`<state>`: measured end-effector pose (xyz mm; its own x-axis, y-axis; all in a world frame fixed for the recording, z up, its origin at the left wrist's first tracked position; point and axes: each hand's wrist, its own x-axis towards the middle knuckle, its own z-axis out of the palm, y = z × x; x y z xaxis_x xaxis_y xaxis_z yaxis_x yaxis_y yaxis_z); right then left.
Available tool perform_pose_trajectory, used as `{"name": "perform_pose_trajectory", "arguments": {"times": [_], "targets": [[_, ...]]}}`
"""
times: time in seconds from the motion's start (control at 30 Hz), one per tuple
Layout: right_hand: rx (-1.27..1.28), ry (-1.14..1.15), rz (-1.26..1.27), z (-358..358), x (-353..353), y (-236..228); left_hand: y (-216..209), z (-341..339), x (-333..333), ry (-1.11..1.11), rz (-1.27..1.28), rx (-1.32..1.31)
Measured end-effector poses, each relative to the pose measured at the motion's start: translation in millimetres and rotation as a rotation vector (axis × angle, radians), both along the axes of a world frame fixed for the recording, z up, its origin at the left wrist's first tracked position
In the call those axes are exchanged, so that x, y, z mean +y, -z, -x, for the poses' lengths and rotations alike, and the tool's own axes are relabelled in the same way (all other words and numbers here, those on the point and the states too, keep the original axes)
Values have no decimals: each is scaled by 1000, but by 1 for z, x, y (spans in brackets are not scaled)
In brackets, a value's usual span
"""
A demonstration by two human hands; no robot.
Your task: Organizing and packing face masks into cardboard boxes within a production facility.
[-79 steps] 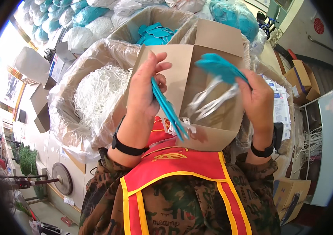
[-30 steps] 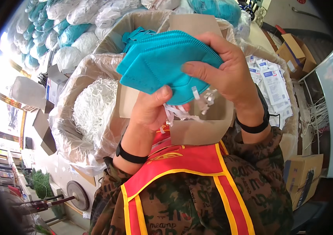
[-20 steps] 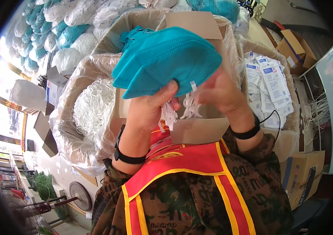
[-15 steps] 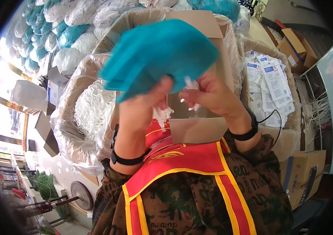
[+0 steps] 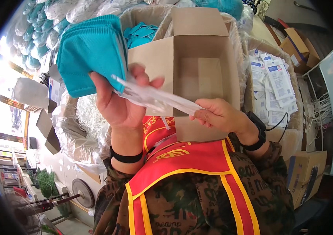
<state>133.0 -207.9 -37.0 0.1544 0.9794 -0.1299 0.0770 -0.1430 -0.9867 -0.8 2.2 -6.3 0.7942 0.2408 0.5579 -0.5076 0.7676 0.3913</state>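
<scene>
A stack of teal face masks (image 5: pixel 90 55) stands tilted in my left hand (image 5: pixel 121 105), whose thumb presses its lower face while some fingers stick out behind. White ear loops (image 5: pixel 162 97), partly blurred, run from the lower right corner of the stack to my right hand (image 5: pixel 218 114). Thumb and fingers of that hand pinch the loops' far end. Both hands are above the near side of an open cardboard box (image 5: pixel 200 23); the stack is to its left.
Left of the box, a plastic-lined bin (image 5: pixel 66 135) holds loose white loops. Teal pieces (image 5: pixel 141 33) lie in another lined bin behind. White packets (image 5: pixel 278 80) fill a bin on the right. Bagged bundles (image 5: pixel 68 13) are piled at the back left. A closed carton (image 5: pixel 305 176) stands lower right.
The mask stack has swung left and tipped more upright, uncovering the box. My right hand has moved slightly right and down, and the loops are now drawn out between my hands.
</scene>
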Motion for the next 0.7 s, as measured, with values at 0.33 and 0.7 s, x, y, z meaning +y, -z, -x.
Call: {"name": "perform_pose_trajectory", "arguments": {"times": [0.33,0.7], "targets": [[-607,-138,-118,-23,-18,-64,-57,42,-19,-204,-1259,864],[-577,-317,-20,-9,-33,-61,-43,51,-13,-402,-2160,82]]}}
